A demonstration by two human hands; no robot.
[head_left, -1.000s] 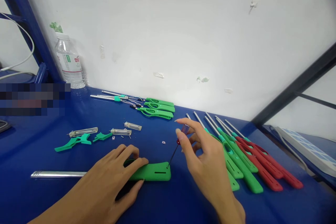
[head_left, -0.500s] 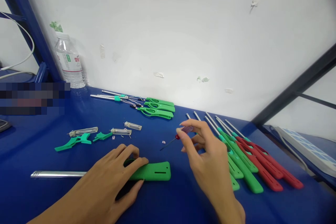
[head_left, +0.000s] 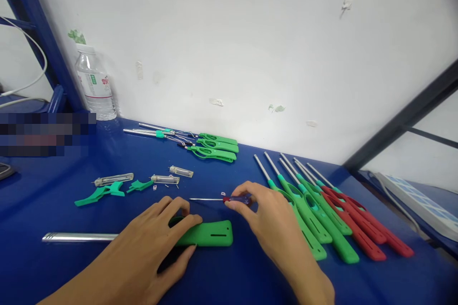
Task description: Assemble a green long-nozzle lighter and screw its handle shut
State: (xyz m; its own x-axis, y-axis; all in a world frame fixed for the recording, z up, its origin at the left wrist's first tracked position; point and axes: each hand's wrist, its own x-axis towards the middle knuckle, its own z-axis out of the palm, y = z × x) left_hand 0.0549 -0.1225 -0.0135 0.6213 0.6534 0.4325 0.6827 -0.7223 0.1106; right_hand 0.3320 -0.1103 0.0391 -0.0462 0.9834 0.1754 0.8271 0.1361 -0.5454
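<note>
Under my left hand [head_left: 161,238] lies a green long-neck gas lighter [head_left: 214,233], its metal tube pointing left. My left fingers and thumb grip its handle from either side, hiding the middle. My right hand [head_left: 265,207] pinches the handle of a small screwdriver [head_left: 207,199], whose shaft points left, low over the table just behind the lighter. Close to the screwdriver is a tiny pale part [head_left: 223,194]. Beyond my left hand are clear fuel tanks [head_left: 165,179], a green trigger piece [head_left: 100,194] and other small parts.
Several green lighters [head_left: 334,238] and red lighters [head_left: 368,243] lie in a row at right. Opened green lighter handles [head_left: 216,153] with wired metal tubes are near the wall. A water bottle [head_left: 95,86] stands back left; a white power strip [head_left: 418,200] is far right.
My right hand has come down and left with the screwdriver, which has swung from slanting to nearly level. My left hand and the lighter stay where they were.
</note>
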